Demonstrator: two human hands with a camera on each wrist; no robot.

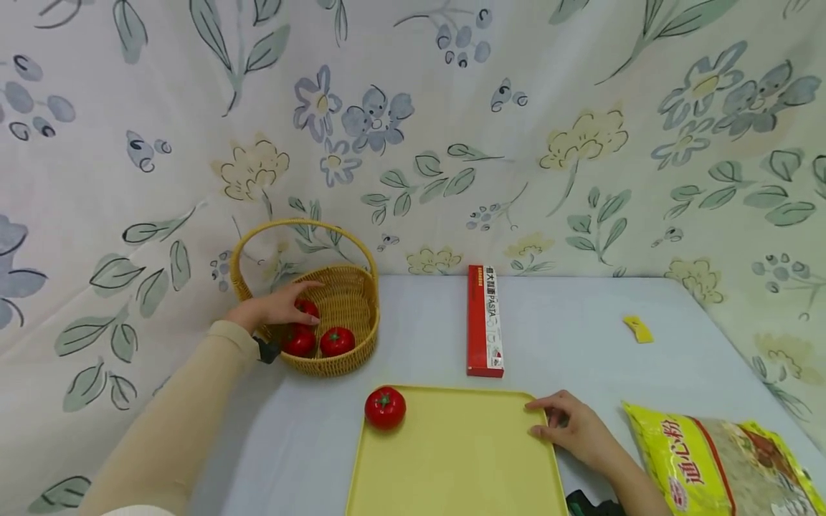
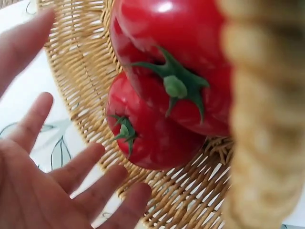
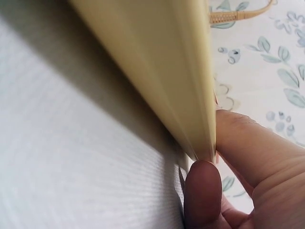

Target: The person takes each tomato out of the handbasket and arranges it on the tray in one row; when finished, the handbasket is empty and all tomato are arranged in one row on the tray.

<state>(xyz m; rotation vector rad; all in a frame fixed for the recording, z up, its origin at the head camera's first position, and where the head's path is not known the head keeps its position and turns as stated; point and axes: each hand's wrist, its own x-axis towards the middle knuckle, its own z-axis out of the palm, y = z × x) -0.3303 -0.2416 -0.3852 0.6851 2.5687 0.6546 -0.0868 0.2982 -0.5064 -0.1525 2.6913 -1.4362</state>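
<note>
Four tomatoes in all: three in the wicker basket (image 1: 348,315), one tomato on the tray (image 1: 385,407) at the tray's far-left corner, well right of and nearer than the left hand. One yellow tray (image 1: 452,459), one basket, one red pasta box (image 1: 485,320), one yellow snack bag (image 1: 716,459), one small yellow scrap (image 1: 638,329). Left hand (image 1: 274,308) reaching into the basket from its left side, fingers spread and nearly straight, gripping nothing; topmost tomato (image 1: 307,309) just under the fingertips, contact hard to judge. In the wrist view, two basket tomatoes (image 2: 176,71) stacked just beyond the open fingers (image 2: 76,167), green stems facing the palm. Other basket tomatoes (image 1: 337,340) just right of and below the hand, touching each other. Basket handle arching over the hand, rim between wrist and fruit. Right hand (image 1: 574,430) at the tray's right edge near the far corner, thumb and fingers curled round the rim, pinching it; wrist view shows the fingers (image 3: 202,191) pressed against the thin edge above the counter (image 1: 581,337). Tray lying flat, long axis running away from the person. Pasta box just beyond the tray, left of the right hand, long axis also pointing away. Snack bag just right of the right hand; scrap farther off to the right on the counter.
</note>
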